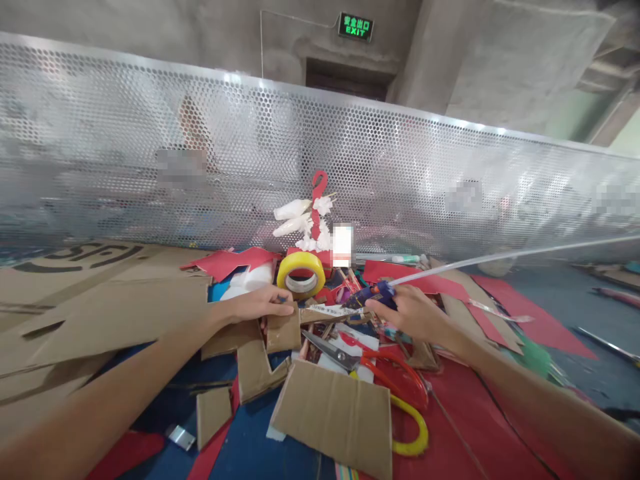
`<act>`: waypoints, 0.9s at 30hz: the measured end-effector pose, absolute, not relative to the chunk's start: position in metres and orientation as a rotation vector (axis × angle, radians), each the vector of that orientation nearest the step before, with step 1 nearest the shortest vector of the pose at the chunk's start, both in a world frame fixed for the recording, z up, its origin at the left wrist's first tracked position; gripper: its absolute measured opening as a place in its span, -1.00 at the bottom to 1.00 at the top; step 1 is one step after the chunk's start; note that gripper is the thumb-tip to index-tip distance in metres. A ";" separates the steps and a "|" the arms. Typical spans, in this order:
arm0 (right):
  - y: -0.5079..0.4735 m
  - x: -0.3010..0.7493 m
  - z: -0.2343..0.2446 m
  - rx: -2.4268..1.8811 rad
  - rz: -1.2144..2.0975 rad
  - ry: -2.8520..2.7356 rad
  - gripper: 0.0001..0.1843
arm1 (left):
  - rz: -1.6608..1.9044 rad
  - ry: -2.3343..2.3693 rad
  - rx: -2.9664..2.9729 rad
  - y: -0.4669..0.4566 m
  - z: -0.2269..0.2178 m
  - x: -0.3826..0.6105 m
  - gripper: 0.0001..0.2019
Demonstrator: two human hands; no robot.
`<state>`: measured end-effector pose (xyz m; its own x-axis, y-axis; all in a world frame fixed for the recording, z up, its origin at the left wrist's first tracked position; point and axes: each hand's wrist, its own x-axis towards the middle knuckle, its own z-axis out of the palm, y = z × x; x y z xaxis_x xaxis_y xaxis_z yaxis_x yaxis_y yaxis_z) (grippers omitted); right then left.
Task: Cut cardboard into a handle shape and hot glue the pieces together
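Note:
My right hand (407, 312) is wrapped round a dark blue hot glue gun (371, 294), from whose back a long translucent glue stick (480, 262) runs off to the right. The gun's nozzle points left, close above a narrow cardboard strip (327, 314) with white printed paper along it. Fingers closed, my left hand (261, 303) grips a small brown cardboard piece (284, 330) at the strip's left end. Whether piece and strip are joined I cannot tell. Just behind stands a roll of yellow tape (301, 275).
Red-handled scissors (350, 360) lie partly under a cardboard rectangle (335, 413), near a yellow handle loop (413, 430). Large cardboard sheets (115, 307) cover the left side; red sheets (525, 310) lie right. A red-and-white decoration (317, 217) stands before the perforated metal partition (240, 153).

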<state>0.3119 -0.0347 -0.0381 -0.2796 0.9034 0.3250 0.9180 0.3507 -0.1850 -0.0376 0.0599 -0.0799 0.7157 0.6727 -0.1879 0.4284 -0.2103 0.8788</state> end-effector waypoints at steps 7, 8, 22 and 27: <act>-0.039 0.332 -0.036 -1.684 0.164 -2.125 -0.45 | 0.313 0.871 1.883 0.062 -0.082 -0.039 -0.49; -0.039 0.331 -0.035 -1.654 0.199 -2.133 -0.46 | 0.309 0.874 1.878 0.062 -0.082 -0.039 -0.49; -0.034 0.305 -0.038 -1.564 -0.013 -2.231 -0.47 | 0.293 0.852 1.860 0.062 -0.083 -0.039 -0.52; -0.040 0.329 -0.038 -1.657 -0.019 -2.154 -0.47 | 0.299 0.862 1.865 0.061 -0.081 -0.038 -0.52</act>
